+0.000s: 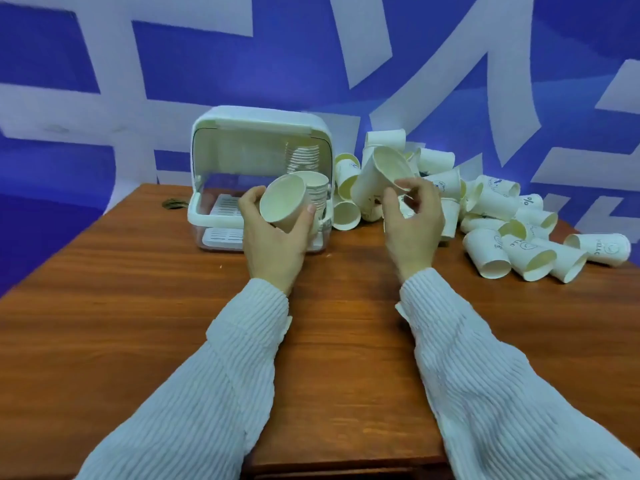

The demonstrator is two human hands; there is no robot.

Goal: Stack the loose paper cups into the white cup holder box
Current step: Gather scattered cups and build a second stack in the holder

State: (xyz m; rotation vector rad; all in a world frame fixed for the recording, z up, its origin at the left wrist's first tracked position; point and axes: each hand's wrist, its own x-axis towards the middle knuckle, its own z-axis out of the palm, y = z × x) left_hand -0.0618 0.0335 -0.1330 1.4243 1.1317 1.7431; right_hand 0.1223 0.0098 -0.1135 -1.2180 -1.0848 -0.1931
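Gripping one paper cup [282, 202] in left hand [273, 237]; another cup [381, 178] in right hand [412, 220]

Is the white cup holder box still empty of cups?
No: a stack of cups already stands inside the white cup holder box, at its right side, just behind the left hand.

White paper cups [491, 252], cream insides; white box [259, 133]; reddish-brown woodgrain table [138, 289]; blue-white wall [207, 64].

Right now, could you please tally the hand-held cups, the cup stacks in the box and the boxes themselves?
Hand-held cups: 2
Cup stacks in the box: 2
White box: 1
Total: 5
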